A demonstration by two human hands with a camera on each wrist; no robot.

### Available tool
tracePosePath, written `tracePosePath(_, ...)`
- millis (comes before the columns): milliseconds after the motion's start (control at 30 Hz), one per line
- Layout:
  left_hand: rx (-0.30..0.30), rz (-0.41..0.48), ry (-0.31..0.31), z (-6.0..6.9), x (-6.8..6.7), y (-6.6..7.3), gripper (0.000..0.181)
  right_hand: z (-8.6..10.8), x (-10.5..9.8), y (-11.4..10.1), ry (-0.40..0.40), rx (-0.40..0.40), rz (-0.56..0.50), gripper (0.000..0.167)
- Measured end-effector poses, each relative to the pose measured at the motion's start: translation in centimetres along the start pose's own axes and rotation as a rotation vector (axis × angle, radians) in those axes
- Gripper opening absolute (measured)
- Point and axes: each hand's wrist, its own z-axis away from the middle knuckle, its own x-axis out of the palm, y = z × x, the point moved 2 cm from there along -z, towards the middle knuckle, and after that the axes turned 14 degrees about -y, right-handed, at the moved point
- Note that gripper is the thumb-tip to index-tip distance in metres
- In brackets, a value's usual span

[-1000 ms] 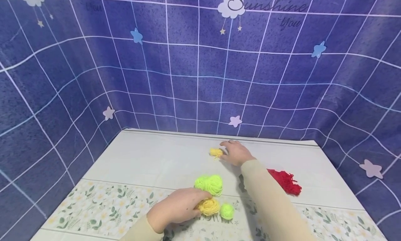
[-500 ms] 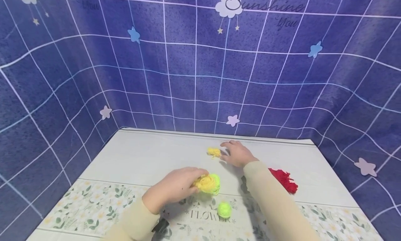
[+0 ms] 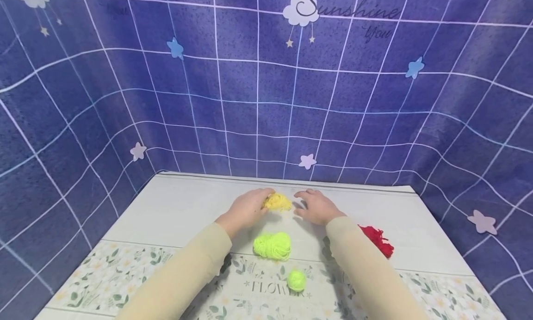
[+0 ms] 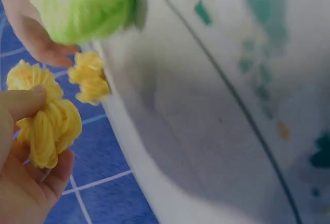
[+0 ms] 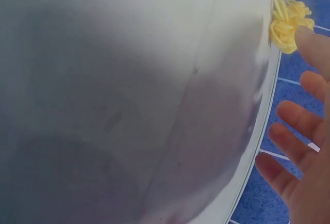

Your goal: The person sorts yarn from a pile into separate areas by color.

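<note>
My left hand (image 3: 245, 210) grips a yellow yarn skein (image 4: 54, 126), pinched between thumb and fingers above the back of the table. Just past it lies a smaller bundle of yellow yarn (image 4: 88, 78); in the head view the two overlap. My right hand (image 3: 317, 207) sits on the right of that small bundle, fingers spread and loosely bent. The right wrist view shows its thumb tip overlapping the small bundle (image 5: 290, 25), with nothing in the grasp; whether they touch I cannot tell. Nearer me lies a neon green yarn skein (image 3: 272, 246).
A small green yarn ball (image 3: 296, 280) rests on the flower-printed front strip. Red yarn (image 3: 377, 240) lies on the right, partly behind my right sleeve (image 3: 366, 264). Blue gridded cloth (image 3: 258, 98) hangs around the back and sides of the white table (image 3: 187, 204).
My left hand has lifted the yellow skein from beside the green ball and carried it over the green skein to the small yellow bundle. The right hand has stayed nearly still.
</note>
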Motion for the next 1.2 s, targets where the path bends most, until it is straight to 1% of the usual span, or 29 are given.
tracePosePath(167, -0.067, 0.024, 0.037, -1.8, 0.3, -1.2, 0.06, 0.1, -0.1, 0.0, -0.006, 0.012, 0.008, 0.06)
tracePosePath(333, -0.144, 0.059, 0.045, -2.8, 1.0, -2.0, 0.058, 0.2, -0.1, 0.2, -0.007, 0.001, -0.019, 0.058)
tracePosePath(467, -0.209, 0.129, 0.049, -3.3, 1.4, -2.1, 0.056, 0.2, 0.0, 0.5, 0.001, -0.011, -0.042, 0.054)
tracePosePath(567, -0.226, 0.203, 0.056, -3.5, 1.4, -2.1, 0.058, 0.4, 0.2, 0.6, -0.001, -0.021, -0.049, 0.051)
tracePosePath(633, -0.224, 0.237, 0.048, -3.5, 1.4, -2.1, 0.061, 0.5, 0.3, 0.7, -0.004, -0.029, -0.056, 0.05)
tracePosePath(700, -0.212, 0.25, 0.024, -3.4, 1.4, -1.9, 0.066, 0.6, 0.4, 0.7, 0.003, -0.037, -0.05, 0.05)
tracePosePath(833, -0.171, 0.255, -0.029, -2.7, 1.3, -1.8, 0.074, 1.0, 0.4, 0.7, 0.018, -0.051, -0.054, 0.049)
tracePosePath(900, -0.147, 0.241, -0.051, -2.4, 1.3, -1.9, 0.075, 1.3, 0.2, 0.5, 0.022, -0.059, -0.056, 0.049)
tracePosePath(1033, -0.11, 0.17, -0.091, -1.7, 1.5, -2.1, 0.076, 1.8, 0.0, 0.2, 0.021, -0.069, -0.048, 0.049)
tracePosePath(1133, -0.081, 0.138, -0.105, -0.7, 1.3, -1.9, 0.075, 2.1, 0.1, 0.0, 0.017, -0.071, -0.032, 0.049)
tracePosePath(1200, -0.065, 0.138, -0.107, 0.0, 1.2, -1.8, 0.074, 2.3, 0.1, -0.1, 0.013, -0.076, -0.021, 0.049)
